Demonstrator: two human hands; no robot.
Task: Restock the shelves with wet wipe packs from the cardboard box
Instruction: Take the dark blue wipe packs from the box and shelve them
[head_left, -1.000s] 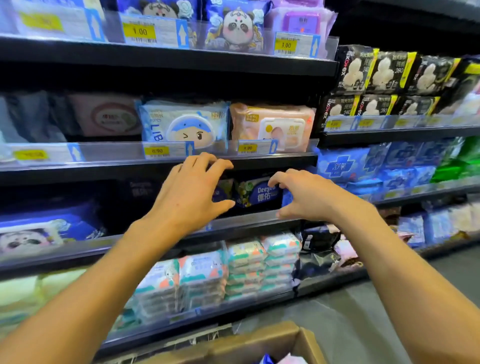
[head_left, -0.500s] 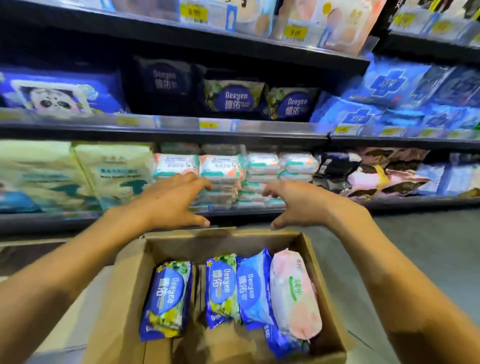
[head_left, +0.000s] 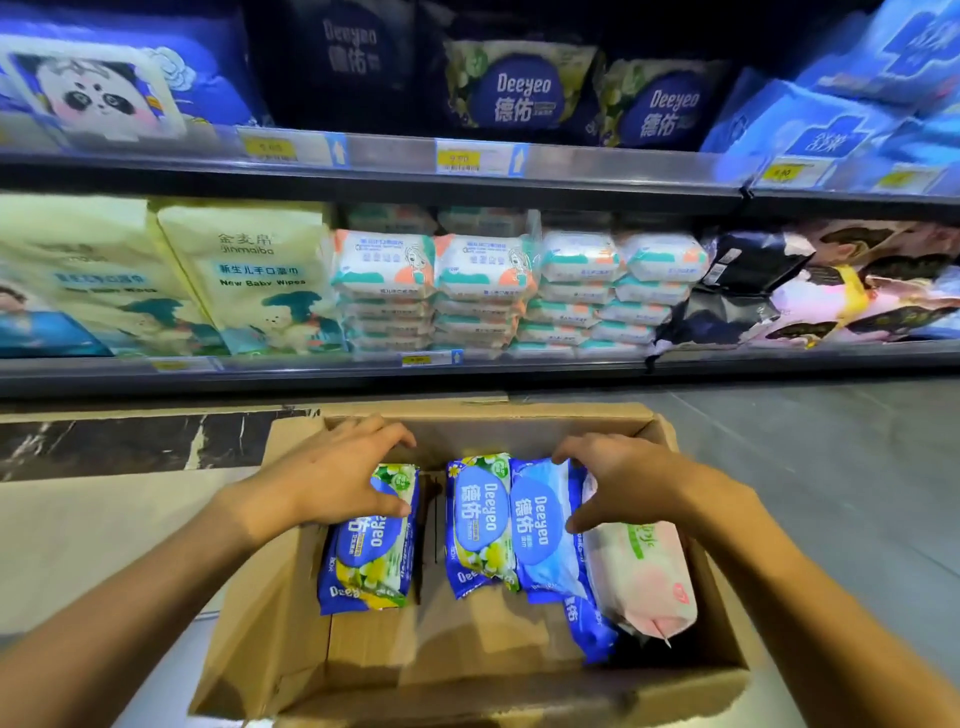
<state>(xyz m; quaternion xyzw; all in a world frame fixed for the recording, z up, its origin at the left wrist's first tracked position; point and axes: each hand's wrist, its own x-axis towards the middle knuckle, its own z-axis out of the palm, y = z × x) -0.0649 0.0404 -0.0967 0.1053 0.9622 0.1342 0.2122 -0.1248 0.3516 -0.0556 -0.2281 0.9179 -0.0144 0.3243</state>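
The open cardboard box (head_left: 291, 597) sits on the floor below me with several wet wipe packs inside. My left hand (head_left: 332, 478) curls over the top end of the leftmost Deeyeo pack (head_left: 371, 561), a blue one with green flowers, thumb pressed on its face. My right hand (head_left: 623, 483) is spread over the tops of a light-blue Deeyeo pack (head_left: 540, 540) and a pink pack (head_left: 641, 582), fingertips touching them. Another flowered Deeyeo pack (head_left: 475, 525) stands between my hands. Matching Deeyeo packs (head_left: 519, 88) stand on the upper shelf.
The lower shelf (head_left: 467, 371) holds yellow baby wipe bags (head_left: 249, 275), stacks of small white-and-teal packs (head_left: 483, 280) and dark and pink packs (head_left: 831, 286). A panda pack (head_left: 98, 93) is at the upper left. Grey floor (head_left: 831, 467) lies right of the box.
My view dropped from the shelves to the box. Both hands came down from the shelf edge into the box and now rest on the packs.
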